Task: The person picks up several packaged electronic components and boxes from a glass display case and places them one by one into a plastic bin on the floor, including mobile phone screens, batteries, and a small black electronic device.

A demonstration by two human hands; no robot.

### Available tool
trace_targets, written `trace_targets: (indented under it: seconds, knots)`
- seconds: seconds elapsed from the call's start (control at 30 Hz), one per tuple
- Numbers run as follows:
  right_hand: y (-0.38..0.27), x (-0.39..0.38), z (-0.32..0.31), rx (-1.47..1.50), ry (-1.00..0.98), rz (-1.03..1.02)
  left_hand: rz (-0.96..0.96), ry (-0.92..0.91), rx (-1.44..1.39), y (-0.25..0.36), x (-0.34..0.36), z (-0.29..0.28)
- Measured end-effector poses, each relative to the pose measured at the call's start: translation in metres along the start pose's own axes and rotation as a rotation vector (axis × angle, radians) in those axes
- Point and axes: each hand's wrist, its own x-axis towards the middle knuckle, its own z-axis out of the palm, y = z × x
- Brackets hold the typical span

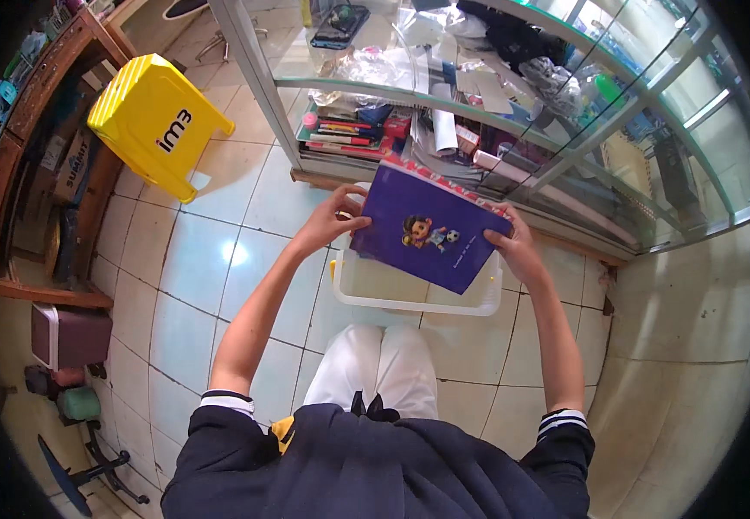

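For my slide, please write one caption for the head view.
Both hands, left and right, hold a purple notebook over a white basket.

On my left a yellow plastic stool (157,121) lies tipped on the tiled floor (193,268), just beside a wooden shelf unit (25,156). Below that shelf I see a maroon box (68,336) and a small green pot (78,403). Ahead of me stands a glass display case (513,112), its lower shelf crowded with stacked books and pens (349,130); a dark phone (339,26) lies on its top. Directly in front of my knees sits a white plastic basket (410,298).
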Motion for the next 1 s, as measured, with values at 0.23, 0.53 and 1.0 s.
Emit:
trace_targets:
  seconds: [0.23,0.53,1.0]
  knots:
    - [0.07,0.009,0.001,-0.249,-0.112,0.064,-0.001,0.046,0.115,-0.048,0.003,0.017]
    - [0.123,0.013,0.003,-0.754,-0.224,-0.072,0.162,-0.189,0.851,-0.072,-0.005,0.046]
    - [0.166,0.009,0.013,-0.876,-0.375,0.008,0.318,-0.317,1.332,-0.129,-0.011,0.076]
